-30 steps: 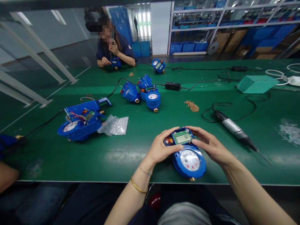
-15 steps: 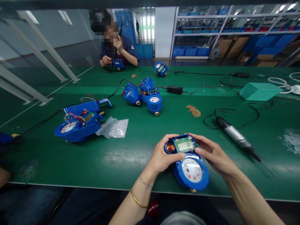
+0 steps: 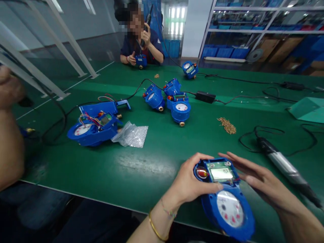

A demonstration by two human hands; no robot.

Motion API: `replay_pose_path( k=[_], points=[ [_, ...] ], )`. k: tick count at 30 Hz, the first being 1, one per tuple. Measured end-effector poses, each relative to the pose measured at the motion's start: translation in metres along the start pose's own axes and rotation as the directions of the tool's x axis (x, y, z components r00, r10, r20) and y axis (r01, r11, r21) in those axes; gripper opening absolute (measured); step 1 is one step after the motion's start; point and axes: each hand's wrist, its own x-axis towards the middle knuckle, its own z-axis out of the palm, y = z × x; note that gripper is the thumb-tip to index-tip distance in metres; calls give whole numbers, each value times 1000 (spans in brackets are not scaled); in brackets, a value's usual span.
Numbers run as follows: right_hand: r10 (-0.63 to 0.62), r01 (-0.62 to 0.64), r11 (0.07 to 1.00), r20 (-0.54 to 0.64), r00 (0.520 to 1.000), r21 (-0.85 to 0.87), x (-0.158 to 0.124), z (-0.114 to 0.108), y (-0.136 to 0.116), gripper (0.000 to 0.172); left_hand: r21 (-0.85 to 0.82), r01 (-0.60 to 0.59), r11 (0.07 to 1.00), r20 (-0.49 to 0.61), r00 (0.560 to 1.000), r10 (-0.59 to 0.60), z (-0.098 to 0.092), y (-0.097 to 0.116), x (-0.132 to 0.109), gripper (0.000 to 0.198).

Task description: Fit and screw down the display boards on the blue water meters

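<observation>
A blue water meter (image 3: 243, 221) sits near the front edge of the table, its round white dial (image 3: 230, 208) facing up. Above the dial, a lit display (image 3: 222, 173) on a green circuit board lies exposed in the housing. My left hand (image 3: 191, 180) grips the housing from the left, thumb across the part between display and dial. Along the opposite side is my right hand (image 3: 265, 184), fingers stretched out and loose; whether its fingertips touch the housing, I cannot tell. An electric screwdriver (image 3: 288, 168) lies to the right of that hand.
Small brass screws (image 3: 227, 126) lie in a pile beyond my hands. Several more blue meters (image 3: 181, 113) stand mid-table, and an opened meter (image 3: 93, 130) with loose wires is at left beside a clear plastic bag (image 3: 133, 135). A co-worker (image 3: 143, 40) holds a screwdriver across the table.
The view has swung left, so the table things appear further right. My right hand has loosened from the meter's side, its fingers straighter. Another person's arm has come in at the left edge.
</observation>
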Motion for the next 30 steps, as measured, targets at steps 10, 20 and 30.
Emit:
replay_pose_path(
  k=[10,20,30],
  points=[
    [-74,-227,664,-364,928,-713,138,-72,-21,26,115,-56,992,134,990,41,-13,0,25,63],
    [51,-343,333,-346,937,-879,239,-49,-28,30,24,63,998,176,982,-66,-17,7,26,64],
    [92,-383,422,-382,920,-822,241,-26,-47,32,104,-115,988,186,978,94,-18,-3,30,64]
  ],
)
